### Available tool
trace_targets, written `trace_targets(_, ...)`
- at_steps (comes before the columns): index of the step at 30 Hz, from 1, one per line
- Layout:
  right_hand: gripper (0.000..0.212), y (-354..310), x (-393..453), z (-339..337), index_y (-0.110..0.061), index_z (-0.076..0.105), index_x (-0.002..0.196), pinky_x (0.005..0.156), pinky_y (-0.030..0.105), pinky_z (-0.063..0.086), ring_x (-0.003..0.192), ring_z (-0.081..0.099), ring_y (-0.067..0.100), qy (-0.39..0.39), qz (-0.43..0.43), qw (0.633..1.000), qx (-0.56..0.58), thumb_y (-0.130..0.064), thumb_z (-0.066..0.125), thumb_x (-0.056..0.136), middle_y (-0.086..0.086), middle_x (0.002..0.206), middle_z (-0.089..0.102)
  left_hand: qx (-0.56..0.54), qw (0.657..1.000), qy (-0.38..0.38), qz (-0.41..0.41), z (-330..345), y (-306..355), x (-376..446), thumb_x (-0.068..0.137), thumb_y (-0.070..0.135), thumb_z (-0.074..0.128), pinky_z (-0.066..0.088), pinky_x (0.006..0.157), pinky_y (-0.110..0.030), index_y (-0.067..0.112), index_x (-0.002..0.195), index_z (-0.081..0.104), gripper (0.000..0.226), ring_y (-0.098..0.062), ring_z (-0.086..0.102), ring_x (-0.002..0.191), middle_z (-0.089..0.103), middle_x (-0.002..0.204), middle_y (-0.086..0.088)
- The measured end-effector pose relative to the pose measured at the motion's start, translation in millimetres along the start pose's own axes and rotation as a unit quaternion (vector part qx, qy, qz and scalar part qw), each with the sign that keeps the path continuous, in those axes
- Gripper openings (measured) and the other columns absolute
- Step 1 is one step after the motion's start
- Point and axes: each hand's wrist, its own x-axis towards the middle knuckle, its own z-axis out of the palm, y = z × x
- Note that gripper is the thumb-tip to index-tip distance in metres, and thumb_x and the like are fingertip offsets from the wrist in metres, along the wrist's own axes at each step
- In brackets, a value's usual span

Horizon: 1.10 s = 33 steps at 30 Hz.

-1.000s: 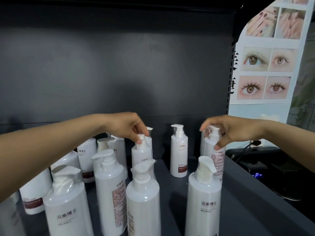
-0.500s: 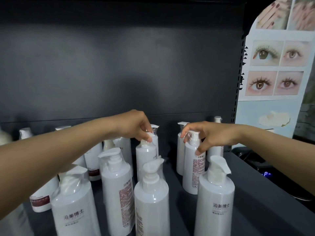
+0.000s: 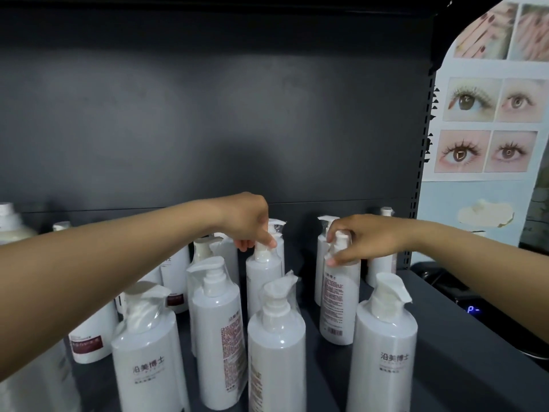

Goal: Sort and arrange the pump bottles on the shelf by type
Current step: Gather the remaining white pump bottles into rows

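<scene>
Two upright pump bottles are gripped at the neck, one by each hand.

The left hand (image 3: 248, 221) is pinched on the pump of the mid-shelf bottle (image 3: 263, 281); the right hand (image 3: 361, 243) is clenched around the back-label bottle (image 3: 340, 301), directly beneath its fingers (image 3: 337, 260), long axis vertical, on the shelf (image 3: 463, 361).

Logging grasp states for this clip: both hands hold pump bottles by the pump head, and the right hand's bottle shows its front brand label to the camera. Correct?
Not quite. In the head view the right hand does grip its pump bottle by the pump head, but that bottle shows fine-print text and a barcode, not the front brand label. The left hand grips another bottle likewise.
</scene>
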Motion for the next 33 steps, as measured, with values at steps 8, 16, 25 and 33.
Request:
trace_targets(8,0.026,16.7,-13.2,-7.9,-0.007,0.058,0.082,0.060,0.017,0.050,0.063,0.064,0.003,-0.050,-0.028,0.993,0.107,-0.016,0.080,0.072,0.005,0.077,0.064,0.004,1.000,0.019,0.017,-0.7,0.2,-7.1,0.078,0.022,0.073,0.049,0.091,-0.025,0.014,0.113,0.065,0.037,-0.014,0.065,0.097,0.069,0.106,0.001)
trace_targets(16,0.057,0.5,-12.3,14.4,-0.017,0.037,0.065,0.049,0.021,0.033,0.053,0.050,0.010,0.116,0.052,0.990,-0.064,-0.061,0.074,0.064,-0.006,0.057,0.046,-0.026,0.999,0.035,-0.003,6.2,5.7,-3.4,0.078,0.028,0.072,0.051,0.077,-0.024,0.013,0.117,0.061,0.043,-0.014,0.068,0.079,0.072,0.086,-0.004)
trace_targets(25,0.051,14.2,-19.5,-1.1,-0.037,0.057,0.107,0.097,0.026,0.046,0.101,0.059,0.007,-0.039,-0.057,0.992,0.106,-0.002,0.074,0.074,-0.017,0.117,0.055,0.055,0.994,-0.040,0.080,-2.4,-5.3,-5.4,0.076,0.019,0.074,0.047,0.090,-0.023,0.030,0.119,0.062,0.046,-0.005,0.059,0.095,0.062,0.119,0.003)
trace_targets(33,0.044,11.9,-7.2,4.0,-0.037,0.055,0.099,0.057,0.012,0.042,0.058,0.055,0.001,0.010,-0.066,0.997,0.042,-0.032,0.084,0.066,-0.011,0.086,0.059,0.078,0.993,-0.004,0.083,-1.1,-3.5,-1.2,0.077,0.025,0.073,0.051,0.089,-0.029,0.022,0.113,0.067,0.037,-0.016,0.063,0.095,0.068,0.103,-0.002)
